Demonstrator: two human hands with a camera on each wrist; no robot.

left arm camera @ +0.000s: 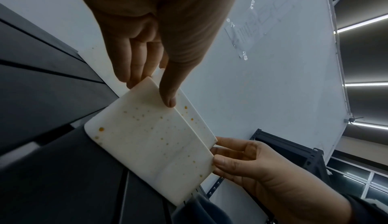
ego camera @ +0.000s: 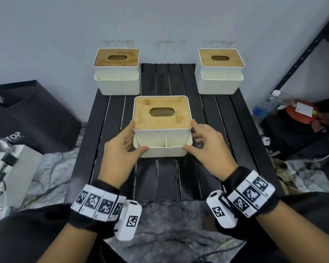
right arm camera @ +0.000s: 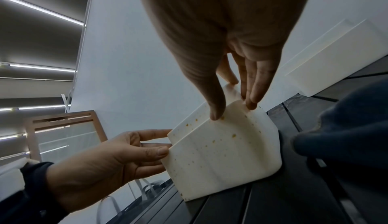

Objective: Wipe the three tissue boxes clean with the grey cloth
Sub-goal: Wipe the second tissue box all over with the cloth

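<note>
Both hands on the near tissue box point(ego camera: 161, 128), mid-counter point(ego camera: 167, 179). Left hand point(ego camera: 120, 154) grips its left side, thumb on the front tray lip, fingers point(left arm camera: 134, 61) round the side wall; right hand point(ego camera: 211, 150) mirrors that on the right side, fingers point(right arm camera: 255, 84) curled on the wall, thumb at the front. Neither hand holds a cloth. A dark grey fold point(right arm camera: 344, 138) sits at the right edge of the right wrist view; probably the cloth, can't confirm, and it doesn't show in the head view. Front face has orange-brown specks point(left arm camera: 147, 136), and the wooden lid point(ego camera: 160, 112) has faint marks round the slot. Step looks like positioning the box for wiping. To do it well: keep one hand clamped on the side so the box doesn't slide on the slats, wipe with the other, cover the front face, tray lip and lid, and rotate for the hidden sides. Further back, two more boxes stand by the wall, left box point(ego camera: 117, 71) and right box point(ego camera: 219, 71), well apart, untouched.
</note>
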